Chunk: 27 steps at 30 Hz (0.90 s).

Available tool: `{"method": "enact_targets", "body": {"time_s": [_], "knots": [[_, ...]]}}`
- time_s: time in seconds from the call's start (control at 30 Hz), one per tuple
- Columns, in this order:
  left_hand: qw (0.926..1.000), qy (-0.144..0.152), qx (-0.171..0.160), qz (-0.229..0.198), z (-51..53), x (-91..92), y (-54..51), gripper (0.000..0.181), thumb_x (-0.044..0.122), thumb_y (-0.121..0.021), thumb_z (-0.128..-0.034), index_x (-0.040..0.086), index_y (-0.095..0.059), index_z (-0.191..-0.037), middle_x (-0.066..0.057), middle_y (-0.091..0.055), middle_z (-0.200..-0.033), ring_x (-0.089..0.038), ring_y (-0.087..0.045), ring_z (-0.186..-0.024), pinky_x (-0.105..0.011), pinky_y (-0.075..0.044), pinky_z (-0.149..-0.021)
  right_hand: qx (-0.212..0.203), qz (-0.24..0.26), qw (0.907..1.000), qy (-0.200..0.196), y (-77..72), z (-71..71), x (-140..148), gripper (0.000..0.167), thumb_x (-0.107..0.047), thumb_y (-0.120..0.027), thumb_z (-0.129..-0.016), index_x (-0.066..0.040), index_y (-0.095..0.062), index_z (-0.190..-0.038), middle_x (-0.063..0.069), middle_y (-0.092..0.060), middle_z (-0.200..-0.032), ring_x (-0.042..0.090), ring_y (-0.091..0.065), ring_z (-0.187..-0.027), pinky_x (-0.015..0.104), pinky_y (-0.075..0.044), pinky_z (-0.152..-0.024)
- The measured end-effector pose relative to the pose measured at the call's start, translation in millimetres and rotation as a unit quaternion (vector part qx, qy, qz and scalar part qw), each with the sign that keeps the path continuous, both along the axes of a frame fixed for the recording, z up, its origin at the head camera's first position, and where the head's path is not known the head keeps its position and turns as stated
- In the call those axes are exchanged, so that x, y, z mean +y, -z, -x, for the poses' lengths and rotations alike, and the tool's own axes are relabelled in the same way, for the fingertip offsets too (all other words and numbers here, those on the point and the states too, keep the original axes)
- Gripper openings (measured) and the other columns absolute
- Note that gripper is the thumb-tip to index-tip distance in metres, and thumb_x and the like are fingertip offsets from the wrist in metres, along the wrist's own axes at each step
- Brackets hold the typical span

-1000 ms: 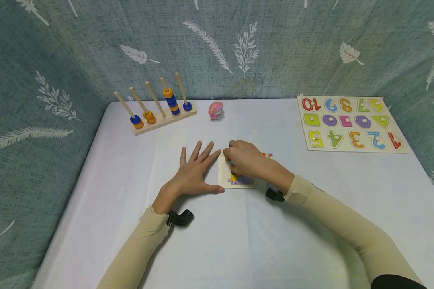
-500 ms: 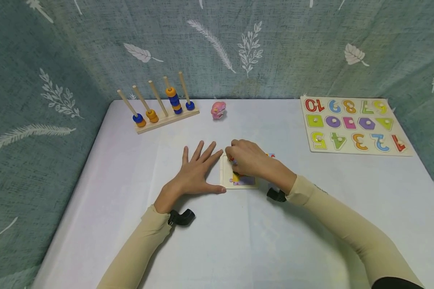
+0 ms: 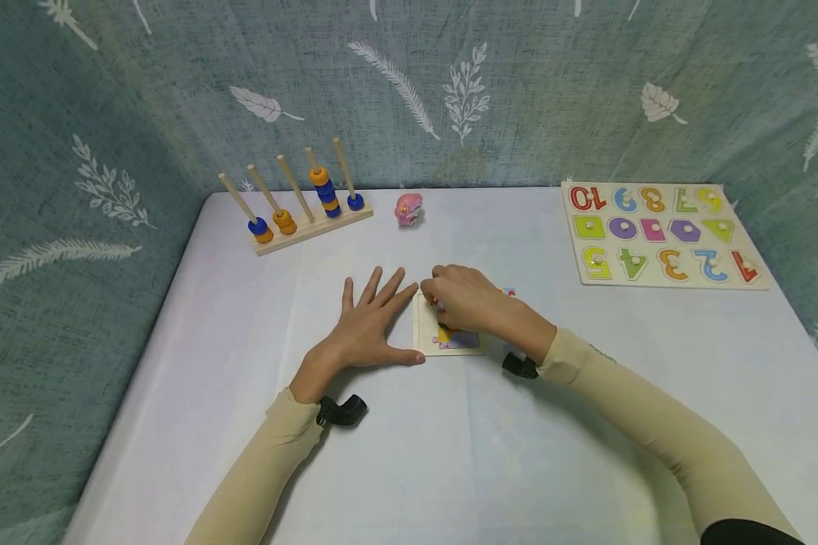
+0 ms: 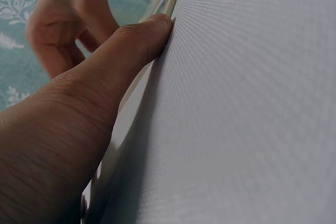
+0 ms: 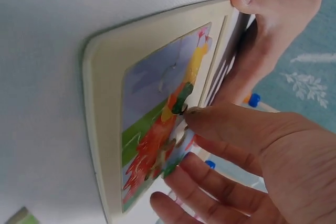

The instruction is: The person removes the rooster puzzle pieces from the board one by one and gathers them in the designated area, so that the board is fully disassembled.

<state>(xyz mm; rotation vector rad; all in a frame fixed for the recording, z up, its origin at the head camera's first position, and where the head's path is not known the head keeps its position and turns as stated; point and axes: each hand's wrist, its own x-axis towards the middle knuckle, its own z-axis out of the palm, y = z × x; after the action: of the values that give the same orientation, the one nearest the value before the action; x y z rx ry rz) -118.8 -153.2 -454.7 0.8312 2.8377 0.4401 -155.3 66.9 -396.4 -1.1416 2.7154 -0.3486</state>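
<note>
A small wooden jigsaw board (image 3: 423, 337) lies on the white table, its picture partly filled with colourful pieces. My left hand (image 3: 363, 333) lies spread beside it, with the thumb and a fingertip at the board's left edge. Over the board, my right hand (image 3: 466, 300) has curled fingers. In the right wrist view its thumb and fingers pinch a jigsaw piece (image 5: 182, 145) with blue, red and green on it, close above the picture. My fingers cover part of this piece. The light frame (image 5: 105, 103) of the board faces the right wrist camera.
A wooden peg stacker (image 3: 313, 229) with blue and orange rings stands at the back left. Near it sits a small pink toy (image 3: 408, 209). A number puzzle board (image 3: 661, 235) lies at the back right. Beyond my right hand, a colourful bit (image 3: 509, 291) shows.
The head view shifts slightly. Both hands stay in nearly the same place, the left at the board's edge and the right pinching the jigsaw piece over it.
</note>
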Motion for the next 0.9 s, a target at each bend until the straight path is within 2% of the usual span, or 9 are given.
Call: {"method": "enact_targets", "body": {"time_s": [0.27, 0.57, 0.77, 0.9], "knots": [[1.0, 0.002, -0.002, -0.004, 0.7, 0.8, -0.5, 0.116, 0.08, -0.066, -0.0721, 0.025, -0.019, -0.162, -0.002, -0.002, -0.168, -0.034, 0.009, -0.152, -0.069, 0.013, -0.109, 0.02, 0.024, 0.9995, 0.002, -10.7, 0.6, 8, 0.014, -0.013, -0.078, -0.087, -0.007, -0.074, -0.098, 0.006, -0.061, -0.09, 0.02, -0.057, -0.078, 0.035, -0.05, -0.069], [0.9999, -0.002, -0.005, -0.009, 1.5, 0.1, 1.0, 0.115, 0.079, -0.067, -0.0725, 0.024, -0.02, -0.162, -0.002, -0.003, -0.168, -0.035, 0.009, -0.152, -0.07, 0.012, -0.109, -0.001, 0.03, 0.9994, 0.019, -22.2, -1.2, 21, 0.016, -0.014, -0.079, -0.086, -0.007, -0.074, -0.098, 0.009, -0.063, -0.092, 0.021, -0.056, -0.078, 0.036, -0.049, -0.073], [0.9999, -0.006, -0.013, -0.002, 0.2, 1.5, 1.9, 0.116, 0.079, -0.068, -0.0716, 0.025, -0.019, -0.162, -0.001, -0.002, -0.168, -0.034, 0.01, -0.152, -0.068, 0.014, -0.109, 0.012, 0.029, 0.9992, 0.023, -23.5, -2.4, 35, 0.015, -0.013, -0.08, -0.085, -0.007, -0.076, -0.097, 0.008, -0.063, -0.092, 0.022, -0.057, -0.08, 0.037, -0.05, -0.075], [0.9999, -0.008, -0.006, -0.006, 0.0, 1.2, 0.4, 0.116, 0.078, -0.069, -0.0714, 0.024, -0.021, -0.162, -0.002, -0.003, -0.168, -0.034, 0.009, -0.152, -0.069, 0.013, -0.109, 0.024, 0.029, 0.999, 0.024, -28.1, -1.1, 44, 0.013, -0.011, -0.08, -0.084, -0.007, -0.076, -0.096, 0.009, -0.063, -0.093, 0.024, -0.058, -0.081, 0.038, -0.05, -0.075]]}}
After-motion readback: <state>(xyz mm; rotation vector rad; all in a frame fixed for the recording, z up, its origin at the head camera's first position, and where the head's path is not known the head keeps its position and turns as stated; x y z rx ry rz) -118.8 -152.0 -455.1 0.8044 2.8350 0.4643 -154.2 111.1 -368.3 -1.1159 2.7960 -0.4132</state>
